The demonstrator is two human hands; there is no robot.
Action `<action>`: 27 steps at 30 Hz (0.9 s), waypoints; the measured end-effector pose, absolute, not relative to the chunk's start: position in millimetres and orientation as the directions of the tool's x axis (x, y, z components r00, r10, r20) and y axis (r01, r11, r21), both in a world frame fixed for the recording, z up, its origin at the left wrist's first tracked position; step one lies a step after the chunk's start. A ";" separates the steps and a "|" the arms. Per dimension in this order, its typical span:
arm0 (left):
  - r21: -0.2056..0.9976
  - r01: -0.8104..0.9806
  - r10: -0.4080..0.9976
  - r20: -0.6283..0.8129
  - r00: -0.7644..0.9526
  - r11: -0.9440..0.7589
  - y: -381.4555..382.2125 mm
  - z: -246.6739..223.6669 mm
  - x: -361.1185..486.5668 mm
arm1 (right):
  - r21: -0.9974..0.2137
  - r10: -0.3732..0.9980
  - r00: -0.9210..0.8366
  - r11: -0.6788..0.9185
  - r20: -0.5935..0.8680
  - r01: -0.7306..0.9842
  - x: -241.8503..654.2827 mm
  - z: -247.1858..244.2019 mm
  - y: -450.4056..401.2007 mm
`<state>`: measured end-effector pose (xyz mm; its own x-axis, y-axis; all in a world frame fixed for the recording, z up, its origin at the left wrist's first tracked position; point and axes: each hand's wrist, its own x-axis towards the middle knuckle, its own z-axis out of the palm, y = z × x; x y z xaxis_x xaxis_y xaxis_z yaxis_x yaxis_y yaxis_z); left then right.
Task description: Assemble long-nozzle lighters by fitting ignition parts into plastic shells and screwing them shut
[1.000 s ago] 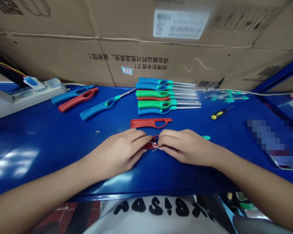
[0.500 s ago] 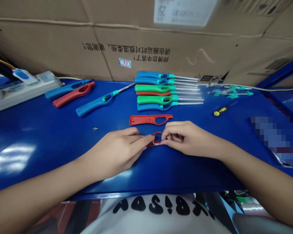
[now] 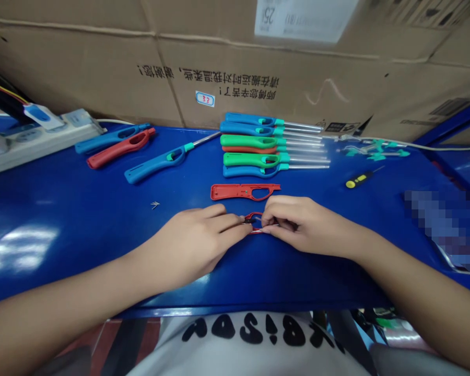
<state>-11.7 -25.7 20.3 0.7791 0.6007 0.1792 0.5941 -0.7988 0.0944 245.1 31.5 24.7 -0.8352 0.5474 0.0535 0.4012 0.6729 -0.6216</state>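
Observation:
Between my hands lies a red lighter shell half (image 3: pixel 254 214), mostly hidden by my fingers; its trigger loop shows. My left hand (image 3: pixel 198 243) is closed over the handle end, fingertips pressing a small dark part beside the loop. My right hand (image 3: pixel 295 219) pinches at the loop's other end, where a thin white wire (image 3: pixel 257 230) runs along the lower edge between both hands. Exactly what sits in the right fingertips is hidden. Just beyond, the matching red shell half (image 3: pixel 231 191) lies with its inside up.
Several assembled lighters (image 3: pixel 254 142) are stacked at the back, with a blue lighter (image 3: pixel 154 166) and loose handles (image 3: pixel 119 149) to the left. Small screws (image 3: pixel 155 205), a screwdriver (image 3: pixel 360 179), metal-and-teal parts (image 3: pixel 379 150) and a power strip (image 3: pixel 43 138) surround them. A cardboard box (image 3: pixel 203 57) stands behind.
My left fingers have shifted slightly at the loop, and a dark part now shows at their tips. My right hand still pinches by the white wire. The view has shifted slightly.

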 end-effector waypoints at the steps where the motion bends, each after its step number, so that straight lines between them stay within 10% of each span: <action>1: 0.084 0.593 0.598 0.161 0.785 -0.801 -25.8 20.8 -11.6 | -0.625 0.544 -0.837 0.672 0.051 0.399 245.3 25.1 31.5; 27: 0.016 0.591 0.590 0.105 0.801 -0.806 -25.1 20.7 -11.3 | -0.441 0.455 -0.890 0.805 0.029 0.397 246.1 23.6 30.1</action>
